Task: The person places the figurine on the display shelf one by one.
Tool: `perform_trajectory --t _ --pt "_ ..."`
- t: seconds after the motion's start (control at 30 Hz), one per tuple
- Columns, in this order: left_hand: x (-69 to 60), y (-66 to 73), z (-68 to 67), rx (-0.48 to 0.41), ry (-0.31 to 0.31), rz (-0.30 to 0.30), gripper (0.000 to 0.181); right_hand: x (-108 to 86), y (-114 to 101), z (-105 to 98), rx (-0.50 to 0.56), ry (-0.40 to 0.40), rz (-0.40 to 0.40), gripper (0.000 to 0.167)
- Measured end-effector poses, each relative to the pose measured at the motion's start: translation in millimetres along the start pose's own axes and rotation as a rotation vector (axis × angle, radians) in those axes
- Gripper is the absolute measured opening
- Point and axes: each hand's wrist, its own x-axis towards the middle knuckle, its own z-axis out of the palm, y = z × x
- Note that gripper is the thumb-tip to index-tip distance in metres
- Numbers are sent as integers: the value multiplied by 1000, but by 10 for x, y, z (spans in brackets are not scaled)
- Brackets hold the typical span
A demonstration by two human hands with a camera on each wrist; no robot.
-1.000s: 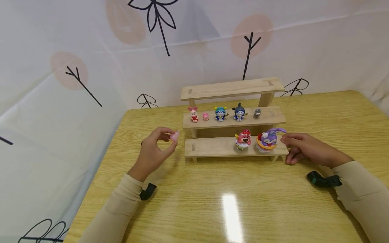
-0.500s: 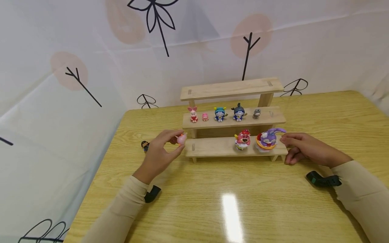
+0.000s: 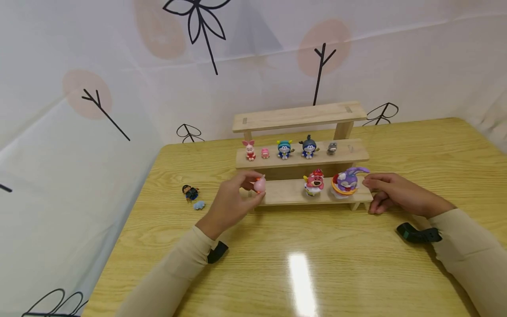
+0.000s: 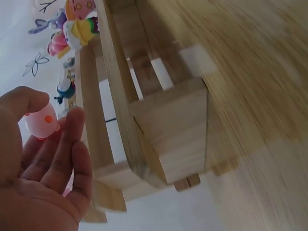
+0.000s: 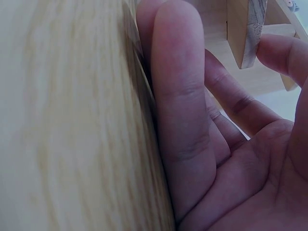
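My left hand (image 3: 233, 200) pinches a small rounded pink figurine (image 3: 259, 185) between thumb and fingers, over the left end of the lowest shelf. In the left wrist view, the pink figurine (image 4: 43, 122) shows orange spots. My right hand (image 3: 404, 196) is at the right end of the wooden three-tier display stand (image 3: 301, 116). One of its fingertips touches the board's end in the right wrist view, while its other fingers rest bent on the table. On the lowest shelf sit a pink bear figurine (image 3: 314, 182) and a purple rabbit figurine (image 3: 345, 181).
Several small figurines line the middle shelf, including a pink pig (image 3: 250, 151) and a dark-hooded figure (image 3: 309, 147). A dark-clothed toy figure (image 3: 190, 193) and a pale blue piece (image 3: 199, 205) lie on the table (image 3: 253, 273), left of the stand. A patterned cloth (image 3: 257, 66) hangs behind.
My left hand has moved right with the pink figurine, from beside the stand to over its lowest shelf. The toy figure and blue piece on the table have come into view. My right hand stays put.
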Motion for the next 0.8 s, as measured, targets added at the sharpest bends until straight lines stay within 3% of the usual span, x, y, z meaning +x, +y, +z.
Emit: perform_trajectory --t 0.47,0.8 --pt "177 131 328 20 -63 73 29 6 4 13 -29 7 -3 46" --pt "251 176 485 -48 -124 -40 30 9 14 -1 -36 2 -12 42"
